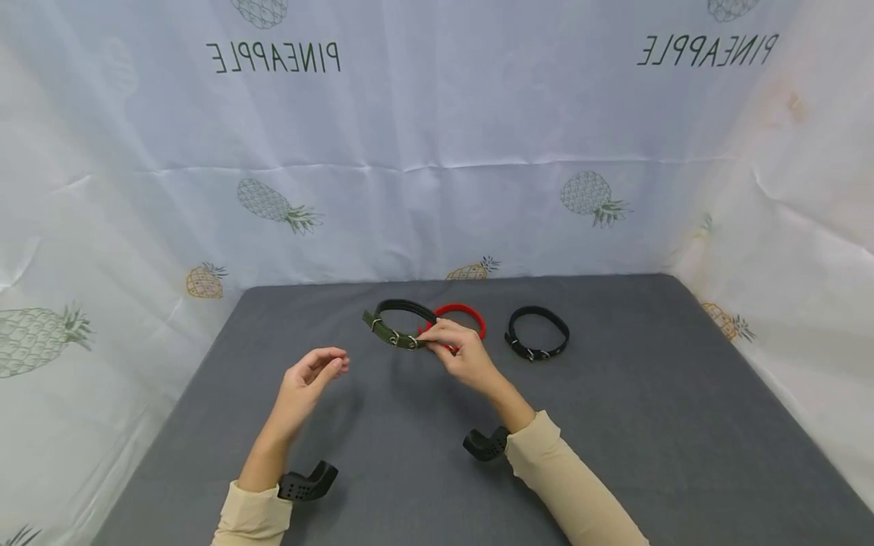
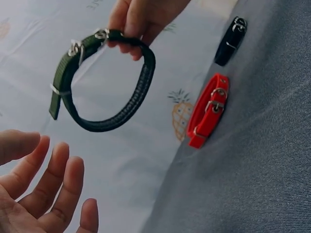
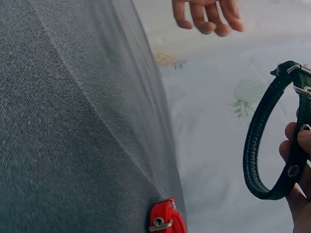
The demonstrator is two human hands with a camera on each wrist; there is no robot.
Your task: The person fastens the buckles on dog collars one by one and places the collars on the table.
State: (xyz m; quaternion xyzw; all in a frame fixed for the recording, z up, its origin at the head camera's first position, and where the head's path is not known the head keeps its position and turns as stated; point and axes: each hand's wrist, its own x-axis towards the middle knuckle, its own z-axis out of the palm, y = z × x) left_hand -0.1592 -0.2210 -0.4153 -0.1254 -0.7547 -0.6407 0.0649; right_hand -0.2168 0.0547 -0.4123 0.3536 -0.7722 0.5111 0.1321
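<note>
A green buckled collar (image 1: 403, 339), lined in black and fastened into a loop, hangs above the table. My right hand (image 1: 467, 356) pinches its band beside the buckle, between thumb and fingers. In the left wrist view the whole loop of the collar (image 2: 109, 124) shows, its free strap end pointing down. My left hand (image 1: 310, 383) is raised to the left of the collar, apart from it, fingers loosely bent and holding nothing. Behind my right hand lies a red collar (image 1: 471, 309), partly covered by that hand in the head view. A black collar (image 1: 565, 334) lies to its right.
A dark grey cloth covers the table (image 1: 655, 425). White curtains (image 1: 437, 212) printed with pineapples hang behind it and along both sides. Each wrist carries a black camera mount (image 1: 307, 483).
</note>
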